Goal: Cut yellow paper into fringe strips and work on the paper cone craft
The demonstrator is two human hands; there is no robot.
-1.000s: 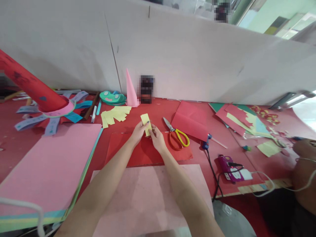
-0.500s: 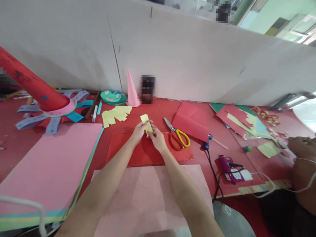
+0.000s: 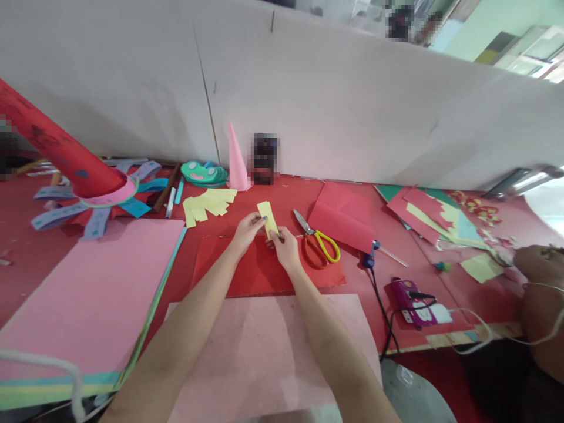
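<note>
A narrow yellow paper strip [image 3: 268, 217] stands tilted between my hands, above a red sheet [image 3: 259, 270]. My right hand [image 3: 285, 244] pinches its lower end, thumb on the near face. At its left edge, my left hand [image 3: 247, 230] is closed with the thumb against the strip; the fingertips behind are partly hidden. To the right of my right hand lie scissors [image 3: 318, 239] with yellow and red handles. Several cut yellow paper pieces [image 3: 209, 205] lie fanned out beyond my left hand.
A pink paper cone [image 3: 237, 161] stands against the white partition [image 3: 352, 106]. Coloured paper sheets [image 3: 97, 276] are stacked at left, beside a red paper tube [image 3: 61, 147]. At right are red paper [image 3: 341, 214], a purple power strip [image 3: 412, 302] with cables, and another person's arm [image 3: 544, 294].
The yellow strip has shifted slightly right and shows more of its length. My left fingers have moved up along its left edge, while the right hand keeps its lower end.
</note>
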